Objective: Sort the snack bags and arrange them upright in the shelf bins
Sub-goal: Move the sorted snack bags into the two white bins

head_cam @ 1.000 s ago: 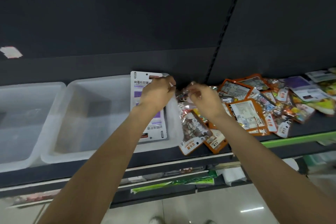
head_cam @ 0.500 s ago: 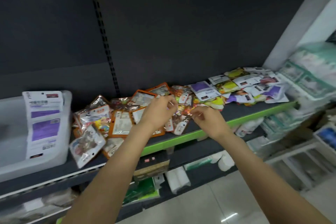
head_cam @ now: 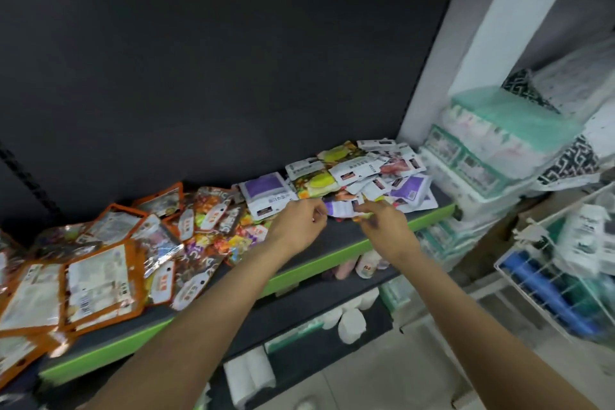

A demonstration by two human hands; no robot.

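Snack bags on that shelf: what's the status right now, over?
Left hand and right hand both pinching a purple-and-white bag. Snack bags heaped flat on the shelf. No bin in view.
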